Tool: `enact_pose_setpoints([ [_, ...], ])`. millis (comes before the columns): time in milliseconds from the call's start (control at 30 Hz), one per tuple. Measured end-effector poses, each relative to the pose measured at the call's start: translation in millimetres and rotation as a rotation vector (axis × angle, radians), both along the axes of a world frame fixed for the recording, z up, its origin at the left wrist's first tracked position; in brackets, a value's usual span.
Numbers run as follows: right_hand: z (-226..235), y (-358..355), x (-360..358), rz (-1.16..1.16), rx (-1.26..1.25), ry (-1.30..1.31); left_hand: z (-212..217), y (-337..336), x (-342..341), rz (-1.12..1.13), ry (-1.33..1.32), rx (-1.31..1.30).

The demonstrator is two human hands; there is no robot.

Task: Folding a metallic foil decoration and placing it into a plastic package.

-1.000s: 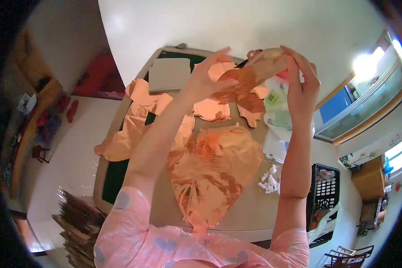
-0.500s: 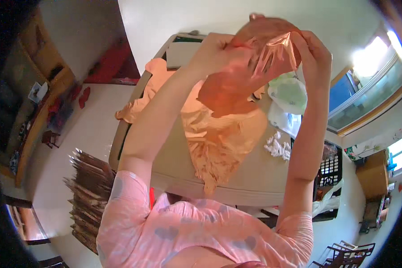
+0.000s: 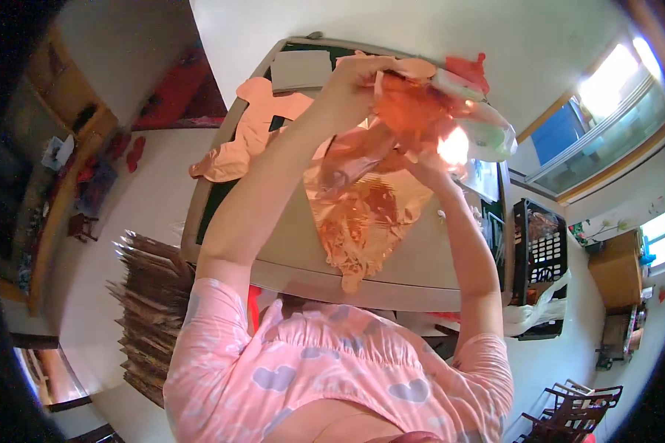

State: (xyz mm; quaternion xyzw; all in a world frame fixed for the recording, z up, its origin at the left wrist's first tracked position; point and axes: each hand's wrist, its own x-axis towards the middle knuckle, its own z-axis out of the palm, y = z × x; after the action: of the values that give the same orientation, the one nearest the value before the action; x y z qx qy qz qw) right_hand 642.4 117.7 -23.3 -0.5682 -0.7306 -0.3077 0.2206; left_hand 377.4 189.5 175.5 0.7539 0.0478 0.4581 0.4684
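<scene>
A shiny rose-gold foil balloon (image 3: 414, 107), flat and crumpled, is up above the table in front of me. My left hand (image 3: 366, 77) grips its upper left part, fingers closed on the foil. Lower on the right, my right hand (image 3: 426, 167) pinches the same sheet; its fingertips are partly blurred and covered by foil. Under my hands a flat foil piece (image 3: 366, 236) of like colour lies wrinkled on the table (image 3: 288, 258), narrowing toward the near edge. Beyond my left forearm lies another flat foil balloon (image 3: 255, 122) with rounded ends.
A pale card (image 3: 301, 68) lies at the table's far left. A translucent plastic bag (image 3: 499, 139) sits behind my right hand. Right of the table stands a black crate (image 3: 522, 251). Stacked brown cardboard (image 3: 151, 310) is at left, a wooden chair (image 3: 580, 406) at lower right.
The held foil has come down and been turned and bunched. My right hand has dropped lower and inward, nearer the table; my left hand stays near the same place.
</scene>
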Motion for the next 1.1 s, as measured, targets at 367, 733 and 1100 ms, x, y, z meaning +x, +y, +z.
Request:
enact_pose_setpoints([
  [367,-5.2,-32.9,11.2,-0.280,0.029,0.187,-150.3,-59.4,-63.5,0.144,0.286,0.552],
  [733,-71.3,-29.9,8.2,-0.485,-0.259,0.212,-273.9,-65.7,-70.4,0.208,0.553,0.585],
  [1100,-62.6,-74.6,-47.7,-0.369,-0.226,0.463,-290.8,-60.8,-89.3,0.466,0.580,0.376],
])
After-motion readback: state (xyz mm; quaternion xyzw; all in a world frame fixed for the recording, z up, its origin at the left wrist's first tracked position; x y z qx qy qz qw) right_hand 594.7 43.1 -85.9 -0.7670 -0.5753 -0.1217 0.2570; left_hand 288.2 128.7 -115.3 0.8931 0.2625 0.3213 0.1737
